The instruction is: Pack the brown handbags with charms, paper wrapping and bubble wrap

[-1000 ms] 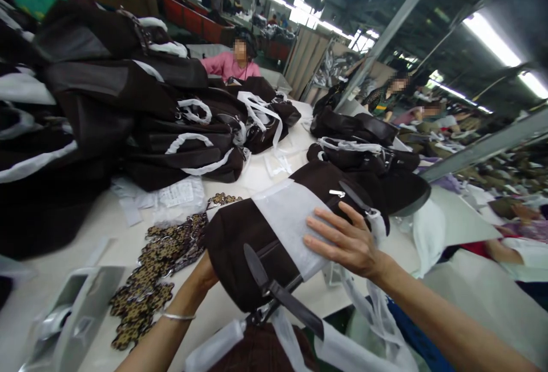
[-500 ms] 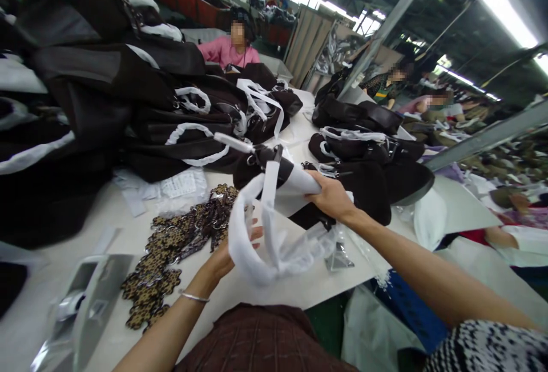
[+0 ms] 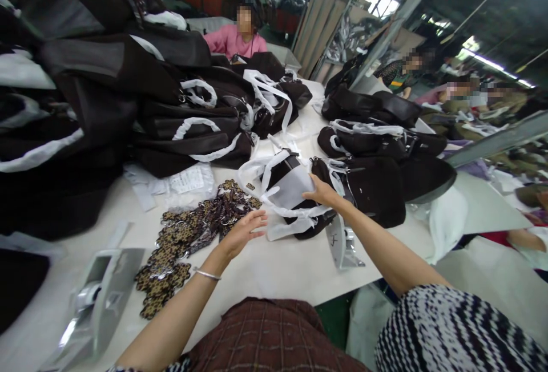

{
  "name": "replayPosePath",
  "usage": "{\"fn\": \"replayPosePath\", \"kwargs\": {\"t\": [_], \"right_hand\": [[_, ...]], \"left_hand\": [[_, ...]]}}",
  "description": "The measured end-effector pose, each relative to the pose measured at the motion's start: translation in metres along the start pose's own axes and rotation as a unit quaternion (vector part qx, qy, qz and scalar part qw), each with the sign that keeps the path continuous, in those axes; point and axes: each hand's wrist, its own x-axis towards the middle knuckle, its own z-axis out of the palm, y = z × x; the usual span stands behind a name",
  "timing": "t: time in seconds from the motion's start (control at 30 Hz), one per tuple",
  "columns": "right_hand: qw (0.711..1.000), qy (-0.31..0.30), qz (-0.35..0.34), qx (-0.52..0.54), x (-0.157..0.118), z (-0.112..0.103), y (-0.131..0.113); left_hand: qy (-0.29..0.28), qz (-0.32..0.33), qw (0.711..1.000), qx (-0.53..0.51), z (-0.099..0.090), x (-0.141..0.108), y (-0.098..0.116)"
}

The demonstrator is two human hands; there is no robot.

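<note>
Left hand (image 3: 242,235), fingers (image 3: 253,224) spread, holds nothing; right hand (image 3: 324,192) touches smooth white sheeting (image 3: 292,187) on dark-brown fabric bag (image 3: 279,170), grip unclear.

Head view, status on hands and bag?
Right hand touching bag. Left hand open, apart from it. White strap across bag's near side; charms heaped beside left hand.

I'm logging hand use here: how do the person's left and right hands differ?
The left hand is open beside the bag; the right hand touches it. The left wears a silver-coloured bracelet; the right shows none. Neither wears a glove.
</note>
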Motion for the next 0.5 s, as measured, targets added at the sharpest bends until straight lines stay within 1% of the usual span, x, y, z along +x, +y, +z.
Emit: {"fn": "replayPosePath", "kwargs": {"t": [0.03,0.07,0.13,0.17,0.2,0.23,0.3,0.33,0.4,0.47,0.5], "right_hand": [[1.000,0.006,-0.015,0.001,-0.002,-0.005,0.003],[0.999,0.027,-0.035,-0.005,-0.006,-0.010,0.004],[0.992,0.086,-0.095,-0.022,-0.018,-0.018,0.000],[0.985,0.106,-0.131,-0.027,-0.025,-0.019,-0.005],[0.979,0.108,-0.168,-0.030,-0.034,-0.019,-0.010],[0.975,0.093,-0.201,-0.034,-0.043,-0.017,-0.017],[0.968,0.035,-0.241,-0.061,-0.059,-0.006,-0.031],[0.965,0.007,-0.248,-0.086,-0.065,0.002,-0.038],[0.961,-0.027,-0.238,-0.139,-0.073,0.017,-0.050],[0.966,-0.033,-0.199,-0.160,-0.076,0.027,-0.057],[0.973,-0.028,-0.173,-0.151,-0.075,0.027,-0.058]], "left_hand": [[0.013,-0.007,1.000,0.001,-0.001,0.006,-0.002],[0.026,-0.014,1.000,-0.005,-0.001,0.012,-0.004],[0.053,-0.029,0.997,-0.037,0.003,0.025,-0.008],[0.064,-0.037,0.995,-0.064,0.007,0.032,-0.010],[0.073,-0.044,0.992,-0.094,0.011,0.039,-0.012],[0.081,-0.048,0.988,-0.124,0.016,0.046,-0.012],[0.095,-0.047,0.980,-0.166,0.028,0.059,-0.011],[0.099,-0.042,0.978,-0.178,0.033,0.065,-0.010],[0.106,-0.027,0.977,-0.183,0.044,0.074,-0.003],[0.106,-0.010,0.977,-0.185,0.054,0.075,0.011],[0.092,0.006,0.980,-0.177,0.058,0.073,0.021]]}}
